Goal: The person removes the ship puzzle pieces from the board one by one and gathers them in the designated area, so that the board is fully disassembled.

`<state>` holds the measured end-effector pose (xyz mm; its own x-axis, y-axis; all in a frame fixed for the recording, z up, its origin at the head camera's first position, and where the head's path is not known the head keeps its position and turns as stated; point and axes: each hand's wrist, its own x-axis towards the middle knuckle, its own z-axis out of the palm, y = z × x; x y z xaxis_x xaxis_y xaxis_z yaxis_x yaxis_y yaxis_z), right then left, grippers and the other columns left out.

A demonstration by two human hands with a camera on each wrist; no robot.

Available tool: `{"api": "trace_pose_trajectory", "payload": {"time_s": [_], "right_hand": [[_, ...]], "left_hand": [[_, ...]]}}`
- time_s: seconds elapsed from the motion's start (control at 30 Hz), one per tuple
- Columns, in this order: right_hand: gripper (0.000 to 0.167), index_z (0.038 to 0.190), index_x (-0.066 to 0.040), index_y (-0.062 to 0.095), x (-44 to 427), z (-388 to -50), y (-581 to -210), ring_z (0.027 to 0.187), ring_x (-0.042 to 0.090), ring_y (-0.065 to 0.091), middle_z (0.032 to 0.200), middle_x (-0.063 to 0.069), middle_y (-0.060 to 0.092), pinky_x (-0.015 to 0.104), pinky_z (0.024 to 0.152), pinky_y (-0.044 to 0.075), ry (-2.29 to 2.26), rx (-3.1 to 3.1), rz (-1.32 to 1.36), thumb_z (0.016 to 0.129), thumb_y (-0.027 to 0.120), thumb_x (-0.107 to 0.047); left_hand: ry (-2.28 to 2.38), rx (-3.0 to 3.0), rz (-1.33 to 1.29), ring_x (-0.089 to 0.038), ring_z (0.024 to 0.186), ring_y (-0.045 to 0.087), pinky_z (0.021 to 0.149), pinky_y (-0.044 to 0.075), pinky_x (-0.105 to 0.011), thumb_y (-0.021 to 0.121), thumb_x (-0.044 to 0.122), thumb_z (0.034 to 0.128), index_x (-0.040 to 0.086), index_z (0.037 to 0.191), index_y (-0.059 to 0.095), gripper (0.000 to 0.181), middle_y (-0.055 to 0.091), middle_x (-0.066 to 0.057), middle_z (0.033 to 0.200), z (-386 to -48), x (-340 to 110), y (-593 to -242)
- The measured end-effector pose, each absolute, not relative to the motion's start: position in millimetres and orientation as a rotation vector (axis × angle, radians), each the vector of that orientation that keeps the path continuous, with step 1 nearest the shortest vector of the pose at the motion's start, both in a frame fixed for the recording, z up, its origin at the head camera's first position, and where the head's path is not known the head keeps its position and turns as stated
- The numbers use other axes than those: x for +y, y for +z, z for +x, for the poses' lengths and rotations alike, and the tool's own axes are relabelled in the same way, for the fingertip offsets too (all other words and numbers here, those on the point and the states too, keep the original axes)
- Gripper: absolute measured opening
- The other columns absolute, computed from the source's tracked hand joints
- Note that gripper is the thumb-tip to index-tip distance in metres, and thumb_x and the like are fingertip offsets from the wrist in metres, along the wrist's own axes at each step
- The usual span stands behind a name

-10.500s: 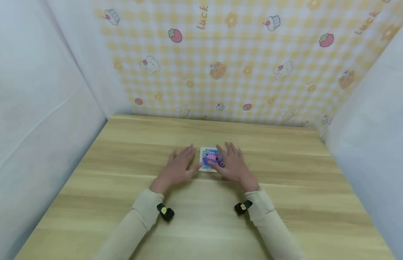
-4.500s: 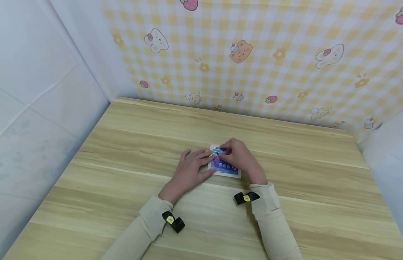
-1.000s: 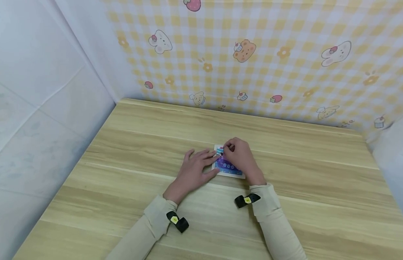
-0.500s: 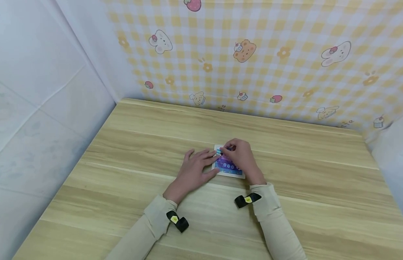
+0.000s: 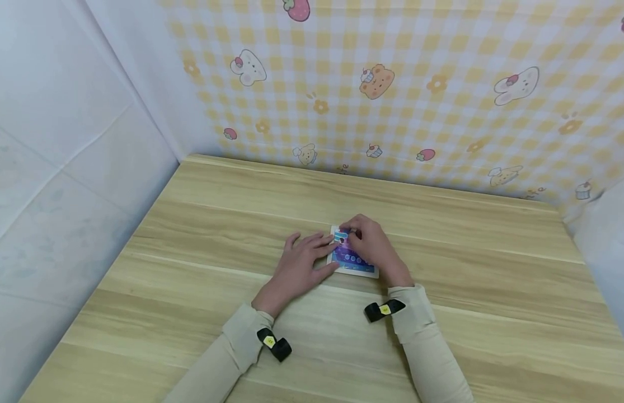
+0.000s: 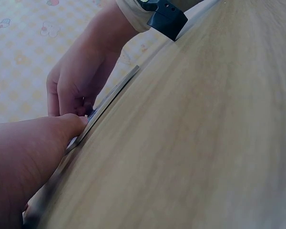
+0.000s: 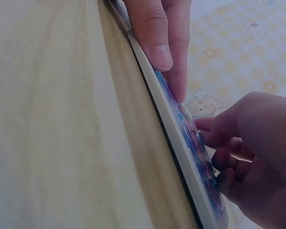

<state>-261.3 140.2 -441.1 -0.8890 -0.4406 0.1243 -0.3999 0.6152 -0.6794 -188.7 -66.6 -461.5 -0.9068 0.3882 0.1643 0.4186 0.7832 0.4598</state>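
A small square jigsaw puzzle (image 5: 351, 267) lies flat on the wooden table, its pale border round a blue and purple picture. My left hand (image 5: 303, 266) rests along its left side, fingers fairly straight, fingertips and thumb on its edge. Over the upper right part, my right hand (image 5: 373, 242) bends with curled fingers. Its thumb and fingertips meet the picture in the right wrist view and seem to pinch a puzzle piece, largely hidden by the fingers. Near the upper left corner shows a light blue striped patch (image 5: 340, 235) with white outlines.
The wooden tabletop (image 5: 231, 207) stretches around the puzzle on all sides. Behind it hangs a yellow checked cloth (image 5: 337, 129) with cartoon prints. White sheets (image 5: 65, 168) stand at the left and right. Both wrists carry black camera straps (image 5: 384, 309).
Earlier both hands were spread beside the puzzle; then the right fingers curled onto it. Over the last second, the right thumb and fingertips shift slightly on the upper part. The left hand stays put.
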Motion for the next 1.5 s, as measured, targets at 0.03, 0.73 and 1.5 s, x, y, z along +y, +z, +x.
{"api": "trace_pose_trajectory", "payload": {"time_s": [0.03, 0.73, 1.5], "right_hand": [[0.028, 0.115, 0.002, 0.077, 140.0, -261.0, -440.8, 0.085, 0.023, 0.056, 0.112, 0.014, 0.069, 0.035, 0.075, 0.046, -1.138, 2.772, -0.726, 0.097, 0.056, 0.003], [0.016, 0.109, -0.003, 0.076, 139.8, -258.7, -440.5, 0.075, 0.021, 0.051, 0.101, 0.012, 0.062, 0.033, 0.066, 0.043, -1.188, 2.763, -0.64, 0.097, 0.067, -0.009], [0.044, 0.128, -0.003, 0.07, 161.6, -263.1, -421.7, 0.121, 0.034, 0.051, 0.135, 0.018, 0.051, 0.053, 0.106, 0.044, -0.993, 2.443, -0.854, 0.087, 0.082, -0.014]], "left_hand": [[-0.769, -2.91, -0.659, -0.021, 0.149, 0.041, 0.121, 0.016, -0.061, 0.058, 0.052, 0.103, 0.022, 0.147, 0.06, 0.053, 0.053, 0.004, 0.154, -188.8, -66.6, -461.7], [-0.77, -2.918, -0.672, -0.021, 0.149, 0.039, 0.121, 0.015, -0.061, 0.058, 0.052, 0.1032, 0.022, 0.147, 0.06, 0.053, 0.051, 0.005, 0.155, -191.4, -66.4, -462.1], [-0.784, -2.911, -0.668, -0.02, 0.149, 0.039, 0.122, 0.014, -0.059, 0.058, 0.053, 0.1029, 0.02, 0.145, 0.062, 0.054, 0.051, 0.006, 0.156, -193.5, -68.5, -463.1]]}}
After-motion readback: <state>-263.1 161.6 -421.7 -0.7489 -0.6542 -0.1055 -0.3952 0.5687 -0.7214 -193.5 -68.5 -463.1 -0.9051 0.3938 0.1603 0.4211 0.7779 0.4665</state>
